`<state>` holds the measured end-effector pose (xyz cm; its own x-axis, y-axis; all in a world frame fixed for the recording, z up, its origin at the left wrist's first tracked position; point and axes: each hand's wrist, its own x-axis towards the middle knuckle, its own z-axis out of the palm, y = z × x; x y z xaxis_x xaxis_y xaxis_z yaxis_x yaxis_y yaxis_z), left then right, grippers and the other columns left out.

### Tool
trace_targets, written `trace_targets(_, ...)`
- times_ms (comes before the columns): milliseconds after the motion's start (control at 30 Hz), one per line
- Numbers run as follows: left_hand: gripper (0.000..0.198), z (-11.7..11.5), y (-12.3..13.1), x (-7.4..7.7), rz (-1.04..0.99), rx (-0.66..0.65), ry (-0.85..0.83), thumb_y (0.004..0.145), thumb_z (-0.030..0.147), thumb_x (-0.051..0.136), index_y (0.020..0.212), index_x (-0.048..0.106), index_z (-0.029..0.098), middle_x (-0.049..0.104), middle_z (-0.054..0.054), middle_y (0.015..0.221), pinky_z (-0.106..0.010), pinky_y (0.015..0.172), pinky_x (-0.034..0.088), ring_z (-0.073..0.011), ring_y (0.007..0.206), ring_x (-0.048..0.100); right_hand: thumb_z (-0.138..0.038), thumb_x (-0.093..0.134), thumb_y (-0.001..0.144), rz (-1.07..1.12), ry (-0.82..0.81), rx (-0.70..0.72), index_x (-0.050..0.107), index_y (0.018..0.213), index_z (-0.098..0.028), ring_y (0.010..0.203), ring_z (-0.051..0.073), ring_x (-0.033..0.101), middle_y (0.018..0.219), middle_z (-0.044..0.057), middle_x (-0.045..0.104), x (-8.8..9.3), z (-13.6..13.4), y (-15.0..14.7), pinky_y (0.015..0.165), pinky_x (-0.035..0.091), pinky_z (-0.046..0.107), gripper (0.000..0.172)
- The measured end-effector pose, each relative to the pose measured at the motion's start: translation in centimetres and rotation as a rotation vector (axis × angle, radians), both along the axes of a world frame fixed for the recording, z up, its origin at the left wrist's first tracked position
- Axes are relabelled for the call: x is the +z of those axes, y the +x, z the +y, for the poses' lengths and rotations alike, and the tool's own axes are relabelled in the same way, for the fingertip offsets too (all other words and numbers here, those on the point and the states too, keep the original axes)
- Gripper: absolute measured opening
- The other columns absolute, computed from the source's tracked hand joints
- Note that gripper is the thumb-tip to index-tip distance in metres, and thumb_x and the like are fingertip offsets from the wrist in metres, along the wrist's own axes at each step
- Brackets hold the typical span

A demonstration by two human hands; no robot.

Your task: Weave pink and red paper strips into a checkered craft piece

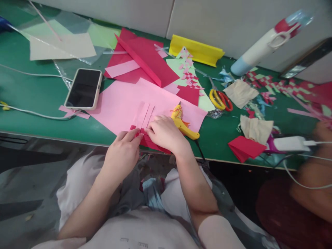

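Pink paper strips (144, 114) and red paper strips (155, 144) are interlaced in a small weave near the front edge of the table. My left hand (123, 150) is closed at the left side of the weave, with its fingertips pinching the red strips. From the right, my right hand (165, 133) has its thumb and curled fingers closed on the weave where pink and red meet. The fingers partly hide the crossing. Beneath lies a large pink paper sheet (114, 100). A yellow glue gun (185, 128) rests just right of my right hand.
Left on the green table (31, 90) lies a phone (84, 89), beside white cables. Behind are red sheets (145, 52) and a folded yellow paper (195, 52). Scissors (220, 99), a bottle (259, 48), paper scraps and a white plug (292, 143) lie right, near another person's arm (313, 173).
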<state>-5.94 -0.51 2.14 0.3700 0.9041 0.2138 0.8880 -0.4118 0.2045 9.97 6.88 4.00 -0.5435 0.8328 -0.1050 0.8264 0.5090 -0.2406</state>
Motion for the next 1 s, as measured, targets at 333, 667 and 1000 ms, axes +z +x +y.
trace_targets(333,0.035,-0.19,0.44,0.33,0.041,0.022,-0.03,0.087,0.013,0.046,0.116,0.067,0.01,0.065,-0.014,0.126,-0.044,0.089,0.054,-0.0288,0.102,0.059,-0.022,0.048,0.092,-0.003,-0.024,0.029,0.072,0.082,-0.012,0.093,0.023,0.059,0.089,0.013,0.068,-0.25,0.39,-0.24,0.085,0.04,0.035,0.028)
trace_targets(667,0.036,-0.2,0.53,0.42,0.031,0.033,-0.061,0.086,0.011,0.047,0.115,0.067,0.011,0.064,-0.015,0.127,-0.045,0.09,0.053,-0.0291,0.103,0.059,-0.018,0.044,0.09,-0.023,-0.04,0.041,0.072,0.082,-0.013,0.094,0.023,0.058,0.09,0.012,0.068,-0.21,0.55,-0.22,0.084,0.04,0.034,0.03)
trace_targets(1000,0.035,-0.21,0.45,0.09,0.003,0.036,-0.026,0.087,0.012,0.045,0.115,0.066,0.01,0.065,-0.013,0.126,-0.044,0.089,0.054,-0.0285,0.1,0.058,-0.022,0.051,0.087,-0.016,-0.021,0.007,0.07,0.078,-0.013,0.086,0.023,0.058,0.088,0.012,0.068,-0.03,0.49,-0.34,0.079,0.041,0.034,0.023)
